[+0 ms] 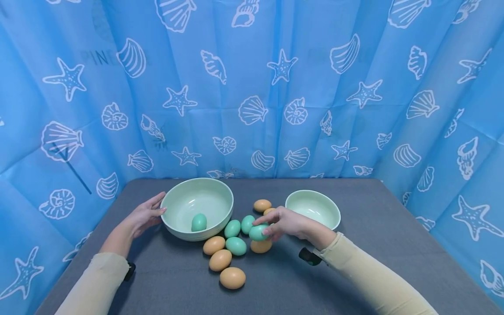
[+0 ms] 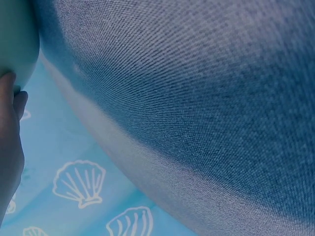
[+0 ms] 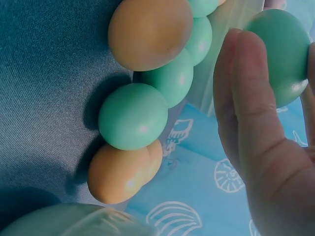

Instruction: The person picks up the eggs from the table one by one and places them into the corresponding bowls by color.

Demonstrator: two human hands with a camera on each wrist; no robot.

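Blue curtain (image 1: pixel 252 153) behind, printed with white shells and starfish; grey bench (image 1: pixel 173 280) in front. Head view: two pale green bowls, counting the large bowl (image 1: pixel 185 199) at left and the small bowl (image 1: pixel 313 202) at right. Five green eggs visible: one (image 1: pixel 198 222) inside the large bowl, three (image 1: pixel 236 246) on the bench beside it, plus the held green egg (image 1: pixel 257 233). Six brown eggs (image 1: pixel 232 278) visible: three in a line running nearer from the large bowl, one just below the held egg, two farther back, partly behind the right hand (image 1: pixel 289 222). Right arm reaching in from lower right, thumb and fingers pinching the held egg. Left hand (image 1: pixel 145 214) at the large bowl's left side, fingers loosely extended against the outside, not wrapped around anything. Cream sleeves (image 1: pixel 94 280) on both arms, dark band (image 1: pixel 309 257) at the right wrist.

Left wrist view: fingers at left edge, touching the large bowl's outer wall; mostly bench cloth otherwise.

Right wrist view: held egg between fingertips and thumb side, apart from the others. Four more green eggs showing, topmost cropped; three brown, two overlapping.
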